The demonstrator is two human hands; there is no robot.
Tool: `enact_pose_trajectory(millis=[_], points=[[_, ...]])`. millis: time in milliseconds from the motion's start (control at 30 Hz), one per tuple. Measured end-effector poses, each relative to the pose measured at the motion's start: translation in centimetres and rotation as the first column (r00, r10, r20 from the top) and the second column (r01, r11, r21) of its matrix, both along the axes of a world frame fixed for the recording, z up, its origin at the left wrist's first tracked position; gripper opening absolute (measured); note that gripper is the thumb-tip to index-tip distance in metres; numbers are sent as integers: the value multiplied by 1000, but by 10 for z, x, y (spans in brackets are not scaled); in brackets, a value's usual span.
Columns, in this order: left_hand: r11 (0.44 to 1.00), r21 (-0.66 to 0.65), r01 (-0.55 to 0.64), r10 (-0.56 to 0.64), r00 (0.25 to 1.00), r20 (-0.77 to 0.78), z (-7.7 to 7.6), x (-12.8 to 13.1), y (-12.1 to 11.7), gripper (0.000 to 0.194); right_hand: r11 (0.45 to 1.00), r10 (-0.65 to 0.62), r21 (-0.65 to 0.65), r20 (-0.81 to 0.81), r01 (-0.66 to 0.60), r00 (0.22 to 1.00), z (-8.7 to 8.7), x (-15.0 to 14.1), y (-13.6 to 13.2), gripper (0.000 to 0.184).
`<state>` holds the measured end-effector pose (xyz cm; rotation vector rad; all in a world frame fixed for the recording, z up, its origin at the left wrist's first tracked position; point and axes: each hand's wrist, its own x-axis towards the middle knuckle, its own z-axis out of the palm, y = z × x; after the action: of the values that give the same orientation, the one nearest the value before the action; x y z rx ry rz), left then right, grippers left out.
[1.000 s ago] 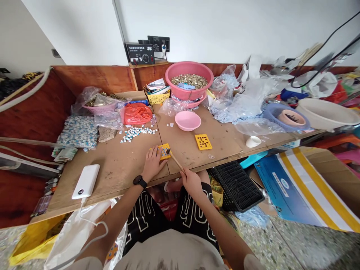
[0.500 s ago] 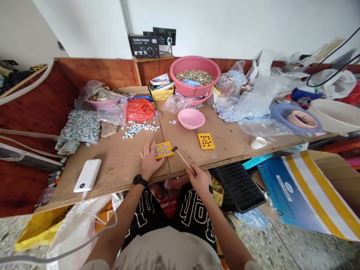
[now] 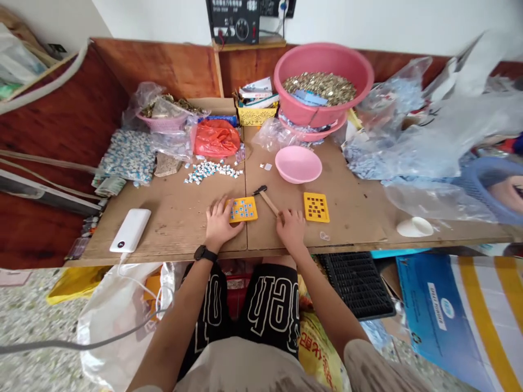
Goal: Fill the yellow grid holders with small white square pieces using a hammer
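Note:
My left hand (image 3: 221, 220), with a black watch at the wrist, holds the left end of a yellow plate (image 3: 254, 209). Its fingers lie over the plate's edge and the thumb is along the near side. Small blue-and-white pieces sit in the plate's holes. Beside it to the right, a hammer (image 3: 269, 202) with a dark head and wooden handle lies low at the board, head pointing away from me. Curled over the handle's near end is my right hand (image 3: 291, 226). Right of that hand rests a second yellow plate (image 3: 316, 207) with dark square holes.
Loose blue-and-white pieces (image 3: 210, 170) lie behind my left hand. A pink bowl (image 3: 298, 164) stands beyond the hammer, before a large pink basin (image 3: 322, 106) of metal parts. A white power bank (image 3: 131, 230) is at left, a white cup (image 3: 415, 227) at right.
The hammer head has left the filled plate's right edge and now sits away from it, up and to the right. My right hand has moved forward onto the tabletop. The view has tilted down.

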<state>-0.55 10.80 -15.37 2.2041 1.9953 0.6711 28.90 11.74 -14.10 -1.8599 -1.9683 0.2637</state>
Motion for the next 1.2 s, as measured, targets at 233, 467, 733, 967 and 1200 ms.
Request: enact_pose_trajectory(millis=[233,467,733,967,1200], points=[[993,-32,-110,114,980,163,-7,-2,-76,93,961,137,264,-217,-77,966,-7,-24,-33,44],[984,80,-158,141,973,186,-14,-7,-135,74,822,567,209,-227,-529,792,-12,-92,-82,35],[981,36,-189,183,974,137,-15,-8,-124,76,871,463,189,-10,-453,886,-15,-115,-87,37],[989,16,-149,144,973,180,-17,-6,-126,71,905,403,120,57,-407,913,-10,-126,-94,34],[989,25,-148,134,944,300,-7,-24,-155,73,897,423,190,-100,-400,901,10,-122,-122,37]])
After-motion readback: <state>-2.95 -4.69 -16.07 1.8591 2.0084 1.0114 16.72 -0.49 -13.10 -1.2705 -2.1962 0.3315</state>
